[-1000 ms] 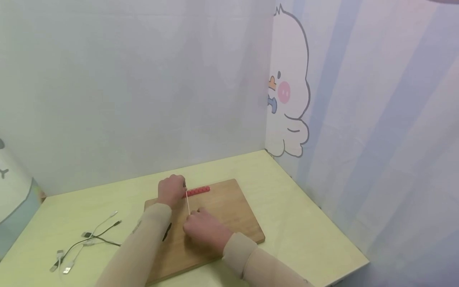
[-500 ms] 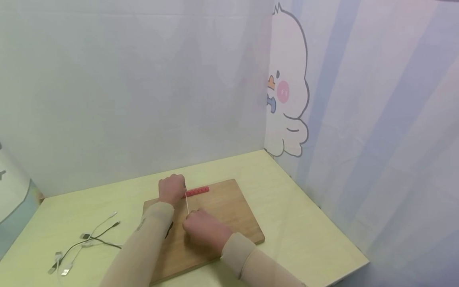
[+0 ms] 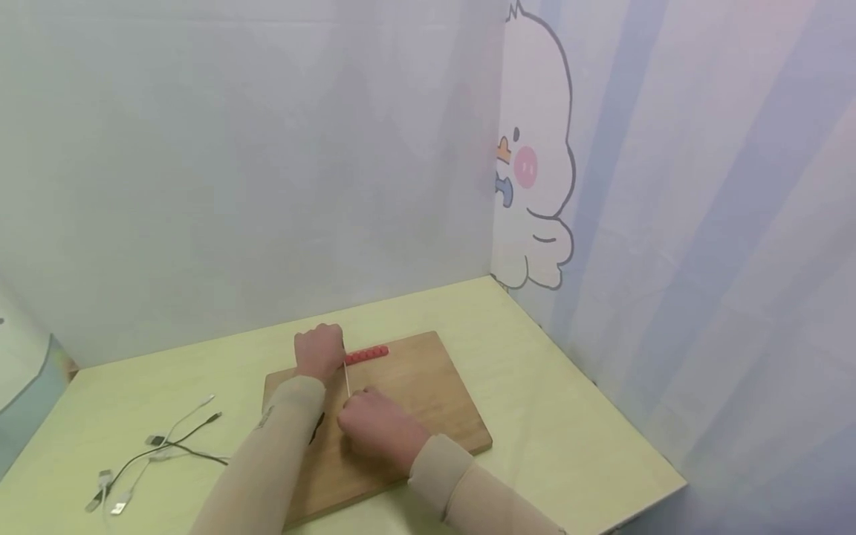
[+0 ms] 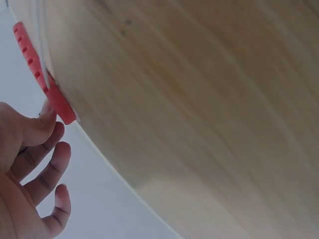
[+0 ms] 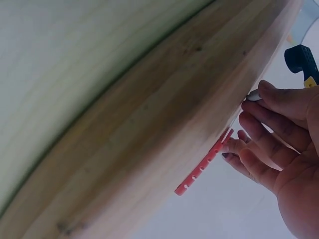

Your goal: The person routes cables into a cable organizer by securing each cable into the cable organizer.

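A red slotted cable holder point(image 3: 367, 354) lies along the far edge of the wooden board point(image 3: 421, 401). My left hand point(image 3: 319, 351) is at its left end; in the left wrist view the thumb and forefinger pinch the holder point(image 4: 61, 105), the other fingers loosely curled. A thin white cable point(image 3: 348, 380) runs taut between my hands and, in the left wrist view, meets one of the holder's slots. My right hand point(image 3: 380, 425) hovers over the board. In the right wrist view its thumb and forefinger pinch the cable's pale end point(image 5: 253, 95).
Several black and white USB cables point(image 3: 159, 446) lie loosely crossed on the light table point(image 3: 548, 416) left of the board. A small black shape point(image 3: 317, 427) shows beside the left sleeve. A pale curtain wall point(image 3: 267, 163) stands behind the table.
The head view has shifted slightly. Both hands keep nearly the same places, with the white cable still stretched between them.
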Available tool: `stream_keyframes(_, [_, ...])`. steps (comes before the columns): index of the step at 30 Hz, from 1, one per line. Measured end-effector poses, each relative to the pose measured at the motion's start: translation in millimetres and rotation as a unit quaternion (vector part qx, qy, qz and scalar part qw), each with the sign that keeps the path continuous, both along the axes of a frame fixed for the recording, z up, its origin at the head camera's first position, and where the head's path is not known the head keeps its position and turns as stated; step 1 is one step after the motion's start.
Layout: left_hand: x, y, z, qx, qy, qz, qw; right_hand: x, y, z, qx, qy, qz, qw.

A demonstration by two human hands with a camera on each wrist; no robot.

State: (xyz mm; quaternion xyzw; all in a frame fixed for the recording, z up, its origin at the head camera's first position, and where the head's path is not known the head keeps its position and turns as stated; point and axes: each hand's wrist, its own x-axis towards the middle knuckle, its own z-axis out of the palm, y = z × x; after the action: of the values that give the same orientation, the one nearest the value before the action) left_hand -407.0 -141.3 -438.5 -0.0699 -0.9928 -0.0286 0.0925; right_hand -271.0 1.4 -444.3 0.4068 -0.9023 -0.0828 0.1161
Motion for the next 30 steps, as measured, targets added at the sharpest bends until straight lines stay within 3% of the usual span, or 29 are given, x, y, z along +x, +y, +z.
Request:
stream_keyframes(14, [-2.8,-3.7,-6.0,0.007,-0.011,0.009,0.9999,1.5,-3.1,-3.9,0.006,0.015,-0.007,1.0])
stream_keyframes(23, [2.5,-4.6,-4.0,0.026,-0.022,0.003,0.9994,1.7,-3.5,-4.6,-0.002,-0.015,-0.03,0.999])
stream_keyframes(30, [1.2,-9.4,-13.8,0.028,-0.03,-0.012,0.9991,3.0,-5.3,-3.0,-0.004,-0.02,-0.033,0.999])
